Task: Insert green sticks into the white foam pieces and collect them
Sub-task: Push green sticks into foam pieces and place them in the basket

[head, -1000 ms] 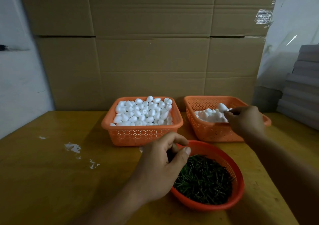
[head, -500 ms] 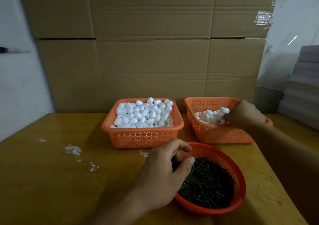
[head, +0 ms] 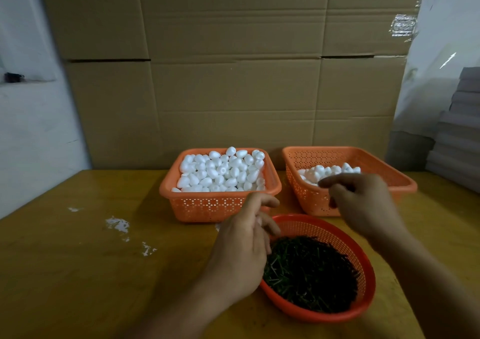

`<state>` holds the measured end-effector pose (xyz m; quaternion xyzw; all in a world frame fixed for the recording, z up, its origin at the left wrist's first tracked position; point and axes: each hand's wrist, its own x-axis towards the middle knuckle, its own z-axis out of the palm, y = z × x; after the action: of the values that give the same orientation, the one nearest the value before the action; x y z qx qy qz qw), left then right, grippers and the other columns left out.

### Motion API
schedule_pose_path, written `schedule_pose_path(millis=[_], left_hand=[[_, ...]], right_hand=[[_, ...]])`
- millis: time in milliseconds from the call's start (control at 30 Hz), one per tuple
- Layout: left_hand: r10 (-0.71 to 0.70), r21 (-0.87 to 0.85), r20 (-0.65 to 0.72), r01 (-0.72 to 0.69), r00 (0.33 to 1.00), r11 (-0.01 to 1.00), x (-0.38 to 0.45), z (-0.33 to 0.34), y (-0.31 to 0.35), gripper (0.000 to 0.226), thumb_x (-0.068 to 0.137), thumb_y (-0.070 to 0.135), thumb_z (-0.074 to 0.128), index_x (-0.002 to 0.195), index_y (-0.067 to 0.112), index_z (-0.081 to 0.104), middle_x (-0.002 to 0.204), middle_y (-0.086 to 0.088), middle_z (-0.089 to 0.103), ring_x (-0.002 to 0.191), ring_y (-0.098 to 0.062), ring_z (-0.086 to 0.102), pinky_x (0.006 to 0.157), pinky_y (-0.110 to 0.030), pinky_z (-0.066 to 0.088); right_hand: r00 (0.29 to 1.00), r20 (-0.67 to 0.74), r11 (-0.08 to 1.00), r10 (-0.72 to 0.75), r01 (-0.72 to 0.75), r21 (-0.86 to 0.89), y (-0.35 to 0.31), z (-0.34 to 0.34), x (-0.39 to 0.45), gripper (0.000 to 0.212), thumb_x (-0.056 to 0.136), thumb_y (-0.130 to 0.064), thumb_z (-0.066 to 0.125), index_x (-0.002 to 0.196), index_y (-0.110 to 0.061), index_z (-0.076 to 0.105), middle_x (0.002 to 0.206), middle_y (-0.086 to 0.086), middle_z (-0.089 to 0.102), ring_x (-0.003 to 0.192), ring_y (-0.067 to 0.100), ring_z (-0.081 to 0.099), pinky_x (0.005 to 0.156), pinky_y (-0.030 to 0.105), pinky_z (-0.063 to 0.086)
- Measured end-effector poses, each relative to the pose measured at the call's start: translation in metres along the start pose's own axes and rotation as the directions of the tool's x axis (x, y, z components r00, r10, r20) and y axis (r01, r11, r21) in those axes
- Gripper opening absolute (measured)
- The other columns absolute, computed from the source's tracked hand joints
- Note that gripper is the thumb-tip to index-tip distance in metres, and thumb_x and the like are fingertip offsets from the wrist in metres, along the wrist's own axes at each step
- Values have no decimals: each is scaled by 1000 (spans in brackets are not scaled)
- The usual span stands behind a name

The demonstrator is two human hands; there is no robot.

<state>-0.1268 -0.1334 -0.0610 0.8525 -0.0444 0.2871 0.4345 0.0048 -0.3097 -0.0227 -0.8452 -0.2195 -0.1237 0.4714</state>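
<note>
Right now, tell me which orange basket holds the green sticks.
The round orange basket nearest the person, under the left hand. Both square baskets behind it hold only white foam pieces.

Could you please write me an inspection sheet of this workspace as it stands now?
Surface: yellow-brown table, with white flecks left of centre.
Job's things: left basket heaped with white foam pieces; right basket holds a smaller pile; round basket in front holds green sticks.
Clutter: nothing seen beyond the flecks.
Grippers: left hand at the round basket's left rim, fingers loosely curled, hold unclear; right hand in front of the right basket, blurred, nothing visible in it.
Cables: nothing seen.
Surroundings: cardboard sheets behind, grey stack at right, white wall at left.
</note>
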Motion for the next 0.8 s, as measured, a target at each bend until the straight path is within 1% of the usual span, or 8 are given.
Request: schedule_pose_path(millis=[167, 300, 367, 500, 567, 633, 700, 800], left_hand=[[-66, -7, -76, 65, 995, 998, 14, -18, -11, 52, 93, -12, 36, 100, 35, 57, 89, 13, 65, 66, -4, 58, 61, -22, 49], [-156, -22, -211, 155, 965, 988, 43, -44, -24, 49, 87, -14, 39, 86, 29, 61, 81, 9, 68, 68, -3, 60, 68, -27, 53], [-214, 34, -228, 227, 950, 973, 66, -60, -33, 38, 89, -7, 48, 82, 28, 61, 83, 5, 70, 76, -13, 66, 77, -37, 56], [-309, 362, -79, 316, 948, 877, 113, -85, -53, 14, 91, 10, 56, 85, 15, 68, 90, -7, 72, 82, -23, 68, 80, -45, 57], [-385, 518, 20, 319, 923, 793, 131, -88, -60, 13, 92, 15, 59, 90, 9, 71, 89, -10, 73, 80, -24, 68, 67, -37, 56], [-507, 613, 128, 333, 853, 716, 142, -89, -65, 15, 93, 24, 65, 97, 12, 72, 93, -8, 74, 78, -21, 69, 57, -25, 51], [-593, 709, 217, 291, 776, 642, 150, -88, -70, 21, 91, 31, 69, 104, 14, 72, 100, -8, 74, 80, -19, 69, 62, -25, 52], [-646, 827, 260, 179, 718, 532, 157, -84, -79, 23, 88, 35, 71, 108, 22, 73, 104, -1, 70, 86, -13, 67, 68, -27, 55]], right_hand=[[973, 222, 995, -66, 81, -58, -12, 14, -28, 32, 94, -4, 54, 99, -27, 76, 71, -4, 73, 42, 5, 56, 40, 15, 38], [965, 230, 977, -124, 159, -142, -13, 22, -33, 26, 93, -11, 57, 98, -26, 77, 63, -7, 68, 44, 4, 56, 42, 15, 36], [967, 218, 971, -135, 173, -165, -13, 25, -35, 22, 92, -15, 59, 99, -27, 77, 59, -15, 62, 45, -2, 54, 44, 13, 31], [967, 181, 964, -178, 208, -167, -14, 28, -38, 18, 92, -22, 61, 96, -28, 78, 59, -17, 62, 48, 0, 53, 51, 21, 38], [968, 163, 962, -190, 217, -167, -14, 29, -39, 17, 93, -26, 61, 97, -29, 77, 61, -16, 65, 47, 2, 53, 50, 28, 42], [970, 145, 964, -193, 215, -156, -14, 28, -39, 16, 93, -27, 62, 97, -29, 77, 57, -17, 63, 46, 3, 54, 49, 28, 42], [972, 135, 966, -194, 213, -148, -14, 29, -39, 15, 93, -27, 63, 97, -29, 77, 54, -17, 62, 46, 3, 54, 49, 27, 40], [971, 133, 964, -197, 216, -152, -14, 30, -39, 14, 92, -28, 63, 96, -29, 77, 55, -17, 61, 44, 2, 51, 50, 26, 38]])
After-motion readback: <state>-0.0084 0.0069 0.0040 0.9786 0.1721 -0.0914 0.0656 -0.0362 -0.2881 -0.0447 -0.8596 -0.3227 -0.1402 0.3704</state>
